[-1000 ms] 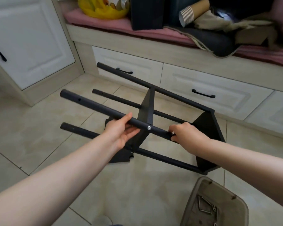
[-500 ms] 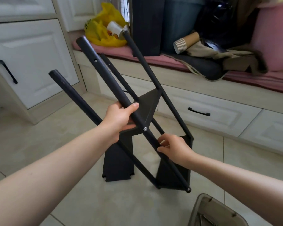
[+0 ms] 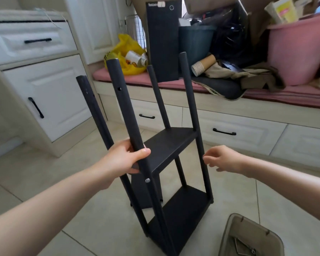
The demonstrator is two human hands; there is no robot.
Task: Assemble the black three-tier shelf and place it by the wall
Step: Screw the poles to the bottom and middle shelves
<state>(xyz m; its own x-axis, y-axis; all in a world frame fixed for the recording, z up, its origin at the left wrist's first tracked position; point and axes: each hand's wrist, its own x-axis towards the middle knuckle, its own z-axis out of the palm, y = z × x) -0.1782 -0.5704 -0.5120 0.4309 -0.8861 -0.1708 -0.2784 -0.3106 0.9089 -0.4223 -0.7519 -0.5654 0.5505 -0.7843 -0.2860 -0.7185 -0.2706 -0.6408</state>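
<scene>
The black shelf frame (image 3: 171, 145) stands upright on the tiled floor, with four black poles, a middle board and a bottom board (image 3: 181, 217) fitted. The poles' tops are bare. My left hand (image 3: 126, 157) is wrapped round the near left pole (image 3: 124, 108) just above the middle board. My right hand (image 3: 224, 159) hovers with fingers apart beside the right front pole (image 3: 192, 111), a small gap away from it. A loose black board (image 3: 140, 193) lies on the floor behind the frame, mostly hidden.
A tan plastic bin (image 3: 248, 237) with metal hardware sits at the bottom right. White drawers (image 3: 238, 132) under a pink-cushioned bench (image 3: 174, 84) piled with clutter run behind the frame. A white cabinet (image 3: 44, 93) stands at the left.
The frame has swung from lying on its side to standing upright. My right hand has let go of the pole and pulled away; my left hand keeps its grip.
</scene>
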